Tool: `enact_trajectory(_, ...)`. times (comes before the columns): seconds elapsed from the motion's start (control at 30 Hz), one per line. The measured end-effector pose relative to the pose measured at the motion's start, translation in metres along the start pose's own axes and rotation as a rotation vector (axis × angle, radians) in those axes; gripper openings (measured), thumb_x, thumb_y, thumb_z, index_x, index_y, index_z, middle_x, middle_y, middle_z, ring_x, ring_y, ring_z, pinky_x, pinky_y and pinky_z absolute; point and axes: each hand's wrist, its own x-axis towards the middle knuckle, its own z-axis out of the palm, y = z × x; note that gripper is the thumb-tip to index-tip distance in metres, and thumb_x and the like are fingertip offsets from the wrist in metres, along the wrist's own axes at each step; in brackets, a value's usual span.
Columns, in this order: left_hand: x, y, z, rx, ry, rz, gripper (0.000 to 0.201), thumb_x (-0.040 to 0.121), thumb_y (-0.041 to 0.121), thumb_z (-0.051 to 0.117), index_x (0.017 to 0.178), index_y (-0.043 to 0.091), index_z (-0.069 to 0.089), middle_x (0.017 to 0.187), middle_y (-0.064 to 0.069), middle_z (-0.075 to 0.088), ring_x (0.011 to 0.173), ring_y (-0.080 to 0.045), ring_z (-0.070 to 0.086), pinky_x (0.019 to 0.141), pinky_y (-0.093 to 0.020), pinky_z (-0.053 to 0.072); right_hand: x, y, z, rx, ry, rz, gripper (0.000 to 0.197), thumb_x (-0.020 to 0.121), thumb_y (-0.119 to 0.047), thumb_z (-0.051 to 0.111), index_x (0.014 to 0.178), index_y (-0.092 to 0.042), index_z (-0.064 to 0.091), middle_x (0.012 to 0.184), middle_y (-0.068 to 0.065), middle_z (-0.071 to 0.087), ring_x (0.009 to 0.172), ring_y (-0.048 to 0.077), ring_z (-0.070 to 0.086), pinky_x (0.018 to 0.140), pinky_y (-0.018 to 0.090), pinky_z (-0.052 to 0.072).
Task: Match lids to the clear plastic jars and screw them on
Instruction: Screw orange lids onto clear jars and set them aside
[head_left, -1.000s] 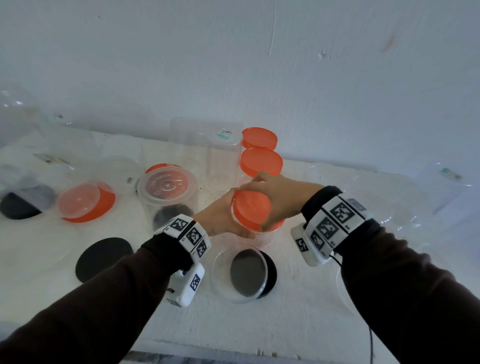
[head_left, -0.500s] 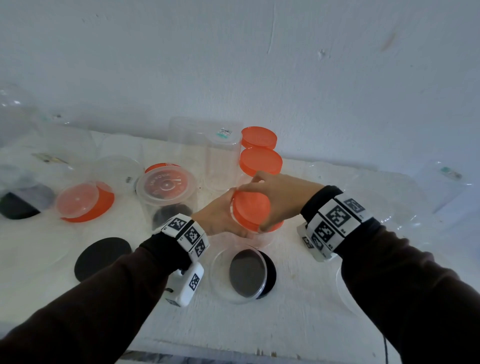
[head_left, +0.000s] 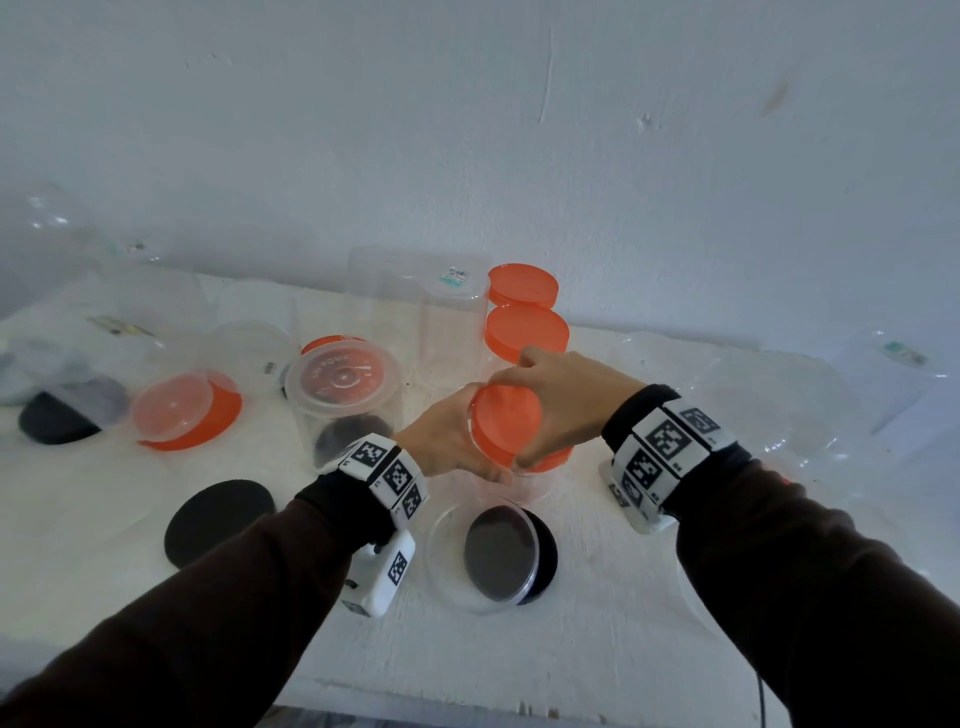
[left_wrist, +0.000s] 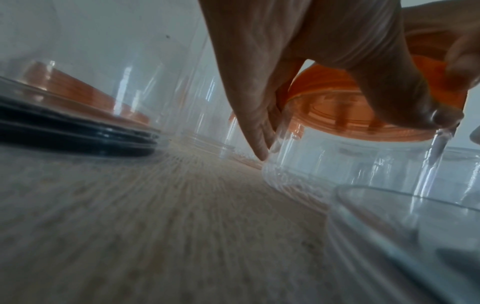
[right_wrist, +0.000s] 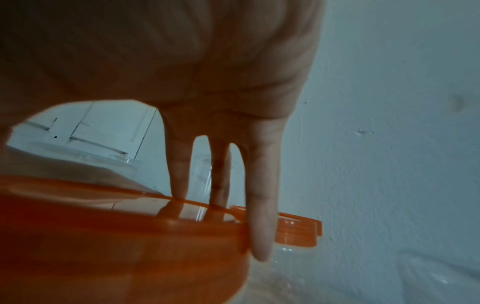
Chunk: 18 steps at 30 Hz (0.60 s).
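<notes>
At far left a black lid (head_left: 57, 423) lies flat on the white table (head_left: 597, 639), then an orange lid (head_left: 195, 415) under a clear cover, and a loose black disc (head_left: 218, 519) nearer. At centre the left hand (head_left: 447, 441) wraps thumb and fingers around a short clear jar (left_wrist: 350, 164) standing on the table (its wall shows through the plastic). The right hand (head_left: 566, 400) curls down over the orange cap (head_left: 506, 423) seated on that jar, fingertips (right_wrist: 261, 236) gripping its rim. Just nearer stands an open jar (head_left: 493, 556).
</notes>
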Motion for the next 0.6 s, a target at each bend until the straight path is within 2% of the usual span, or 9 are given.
enact_trajectory(0.17, -0.005, 0.003, 0.001, -0.021, -0.033, 0.035, 0.096, 0.057, 0.016, 0.088, 0.136, 0.018, 0.033, 0.129, 0.005, 0.048, 0.12, -0.011, 0.046, 0.1, -0.024, 0.039, -0.008, 0.0, 0.0, 0.009, -0.016, 0.003, 0.093, 0.062, -0.056, 0.074, 0.14, -0.031, 0.031, 0.125, -0.002, 0.038, 0.097, 0.016, 0.045, 0.074, 0.027, 0.042)
enact_trajectory(0.27, -0.005, 0.016, -0.004, -0.041, 0.017, 0.097, 0.097, 0.058, 0.02, 0.086, 0.137, 0.022, 0.03, 0.13, 0.01, 0.045, 0.123, -0.01, 0.044, 0.104, -0.028, 0.037, -0.019, 0.009, -0.015, 0.059, 0.041, 0.009, 0.094, 0.062, -0.054, 0.074, 0.141, -0.033, 0.028, 0.127, -0.005, 0.034, 0.1, 0.016, 0.047, 0.079, 0.029, 0.045)
enact_trajectory(0.33, -0.003, 0.032, -0.013, -0.082, 0.077, 0.162, 0.093, 0.059, 0.021, 0.085, 0.136, 0.024, 0.033, 0.131, 0.012, 0.044, 0.124, -0.006, 0.042, 0.104, -0.024, 0.036, -0.029, 0.019, -0.032, 0.127, 0.095, 0.033, 0.093, 0.063, -0.051, 0.076, 0.14, -0.036, 0.026, 0.127, -0.009, 0.031, 0.104, 0.015, 0.046, 0.083, 0.031, 0.045)
enact_trajectory(0.43, 0.006, 0.053, -0.031, -0.074, 0.245, 0.258, 0.088, 0.059, 0.038, 0.084, 0.134, 0.021, 0.041, 0.132, 0.012, 0.047, 0.122, 0.001, 0.044, 0.097, -0.015, 0.037, -0.042, 0.039, -0.058, 0.197, 0.213, 0.094, 0.093, 0.061, -0.048, 0.078, 0.139, -0.041, 0.027, 0.128, -0.011, 0.03, 0.103, 0.014, 0.045, 0.084, 0.032, 0.046)
enact_trajectory(0.5, 0.018, 0.062, -0.04, 0.019, 0.416, 0.356, 0.076, 0.064, 0.052, 0.073, 0.127, 0.018, 0.049, 0.125, 0.012, 0.052, 0.115, 0.003, 0.048, 0.093, -0.009, 0.037, -0.044, 0.054, -0.07, 0.195, 0.298, 0.143, 0.094, 0.06, -0.048, 0.078, 0.139, -0.041, 0.027, 0.129, -0.01, 0.031, 0.102, 0.015, 0.044, 0.084, 0.031, 0.044)
enact_trajectory(0.57, 0.035, 0.065, -0.045, 0.187, 0.577, 0.431, 0.059, 0.074, 0.05, 0.057, 0.12, 0.014, 0.055, 0.118, 0.006, 0.056, 0.111, -0.005, 0.049, 0.091, -0.012, 0.036, -0.042, 0.067, -0.076, 0.21, 0.381, 0.194, 0.096, 0.058, -0.047, 0.079, 0.139, -0.04, 0.028, 0.131, -0.008, 0.029, 0.107, 0.018, 0.045, 0.088, 0.036, 0.044)
enact_trajectory(0.6, 0.042, 0.065, -0.046, 0.277, 0.641, 0.425, 0.052, 0.078, 0.044, 0.054, 0.117, 0.011, 0.057, 0.117, 0.002, 0.058, 0.11, -0.011, 0.05, 0.092, -0.018, 0.037, -0.04, 0.073, -0.077, 0.22, 0.42, 0.217, 0.097, 0.057, -0.047, 0.079, 0.139, -0.039, 0.028, 0.131, -0.007, 0.029, 0.111, 0.02, 0.045, 0.09, 0.039, 0.044)
